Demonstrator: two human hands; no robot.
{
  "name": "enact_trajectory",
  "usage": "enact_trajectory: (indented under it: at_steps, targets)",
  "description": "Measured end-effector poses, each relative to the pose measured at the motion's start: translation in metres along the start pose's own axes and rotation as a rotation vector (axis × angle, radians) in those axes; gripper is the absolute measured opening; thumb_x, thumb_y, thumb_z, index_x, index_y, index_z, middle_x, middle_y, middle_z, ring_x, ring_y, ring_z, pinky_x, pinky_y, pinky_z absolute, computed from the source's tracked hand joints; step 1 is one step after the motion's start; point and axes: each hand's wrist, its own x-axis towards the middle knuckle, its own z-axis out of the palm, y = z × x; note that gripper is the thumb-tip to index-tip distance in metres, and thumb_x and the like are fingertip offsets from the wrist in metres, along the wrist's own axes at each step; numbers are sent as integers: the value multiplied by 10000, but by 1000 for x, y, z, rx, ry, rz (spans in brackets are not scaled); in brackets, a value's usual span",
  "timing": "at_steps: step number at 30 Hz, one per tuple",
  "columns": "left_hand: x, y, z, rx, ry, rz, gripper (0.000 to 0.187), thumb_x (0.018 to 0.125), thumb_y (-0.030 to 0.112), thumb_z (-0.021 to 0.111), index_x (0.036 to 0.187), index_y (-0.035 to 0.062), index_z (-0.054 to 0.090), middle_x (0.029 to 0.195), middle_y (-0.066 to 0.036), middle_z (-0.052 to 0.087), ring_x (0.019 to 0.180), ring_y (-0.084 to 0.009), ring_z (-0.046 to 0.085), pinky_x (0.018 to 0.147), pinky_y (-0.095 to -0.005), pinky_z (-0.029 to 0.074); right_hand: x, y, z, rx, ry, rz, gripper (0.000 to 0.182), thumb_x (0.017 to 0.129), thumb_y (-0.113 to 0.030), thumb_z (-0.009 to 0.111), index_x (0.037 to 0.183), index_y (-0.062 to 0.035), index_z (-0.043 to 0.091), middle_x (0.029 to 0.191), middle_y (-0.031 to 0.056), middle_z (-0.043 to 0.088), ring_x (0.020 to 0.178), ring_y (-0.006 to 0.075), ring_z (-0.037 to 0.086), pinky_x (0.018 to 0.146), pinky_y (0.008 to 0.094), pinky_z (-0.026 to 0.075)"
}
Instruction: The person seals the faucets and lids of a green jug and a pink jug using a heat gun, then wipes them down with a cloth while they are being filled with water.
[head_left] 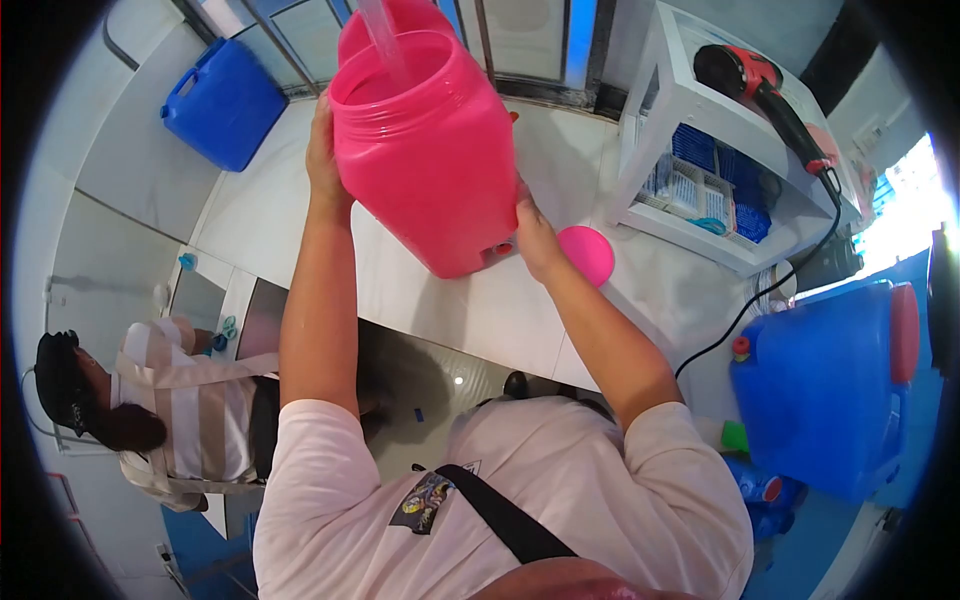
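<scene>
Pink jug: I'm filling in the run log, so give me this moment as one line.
left hand: holds pink jug side | right hand: holds its lower side | jug: tilted above white counter | pink lid: on counter

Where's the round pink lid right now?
In the head view, the pink lid lies on the white counter, right of the big pink jug, just beyond the right hand, near the white shelf.

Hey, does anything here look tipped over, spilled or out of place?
The pink jug is tilted between the left hand and right hand, lid off; a pink lid lies on the white counter. No spill shows.
</scene>
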Motion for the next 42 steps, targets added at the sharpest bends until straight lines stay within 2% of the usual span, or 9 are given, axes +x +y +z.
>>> enact_trajectory:
  at_steps: [8,12,20,22,24,33,37,39,42]
  targets:
    - [-5,-9,-16,-10,-26,-57,507,1081,406,361,1462,83,451,1384,-117,577,1256,-261,575,1049,-412,488,-53,2,-39,-616,-126,-129,567,1034,-261,577,1510,-18,387,1490,180,486,1330,317,511,1062,400,445]
    - [-36,-46,-32,77,-47,-12,551,1082,464,351,1479,89,424,1414,-102,554,1263,-251,570,1031,-404,502,-65,-18,-96,-1027,-55,-223,567,953,-349,651,1392,-25,499,1361,260,544,1280,354,546,1042,401,462]
    - [-177,-130,-43,240,91,-335,820,1021,658,359,1617,158,101,1661,-57,197,1530,-217,169,1224,-449,159,-76,9,-106,-1539,156,-1,998,608,-477,873,1409,-61,448,1470,225,368,1331,450,402,1072,560,389]
    - [-223,-126,-15,392,86,-525,1010,968,628,527,1609,168,-103,1693,-71,14,1559,-264,19,1211,-544,103,-70,10,-101,-1532,155,36,1026,593,-476,881,1415,-58,431,1472,238,346,1354,451,374,1079,562,384]
    - [-260,-118,14,287,119,-802,990,970,571,557,1611,165,-80,1675,-145,54,1550,-282,76,1203,-541,157,-69,4,-97,-1526,156,69,1056,577,-474,890,1420,-54,414,1474,252,324,1377,453,345,1086,563,380]
    - [-222,-107,79,-702,-263,-715,830,964,646,518,1595,203,210,1563,-78,353,1453,-255,343,1189,-480,315,-137,-98,-55,-881,-158,-158,890,681,-443,885,1373,-105,439,1449,213,327,1359,448,401,1112,478,406]
    - [-217,-90,112,-493,-203,-703,825,948,692,503,1570,199,281,1487,-68,443,1385,-278,448,1124,-468,431,-151,-140,-60,-953,-245,-244,746,748,-492,853,1301,-86,561,1461,206,392,1357,398,429,1122,462,398]
    - [-216,-94,116,-543,-198,-720,814,946,710,483,1546,183,321,1453,-77,476,1356,-283,475,1107,-486,442,-150,-185,-73,-1275,42,-671,559,852,-427,779,1243,-61,618,1382,200,515,1311,381,493,1084,460,436]
    - [-214,-107,106,-582,-162,-792,790,941,737,454,1481,160,416,1413,-93,521,1317,-303,505,1094,-540,438,-128,-308,-114,-1286,466,-766,342,957,-228,659,1240,-37,627,1189,169,676,991,331,676,887,427,544]
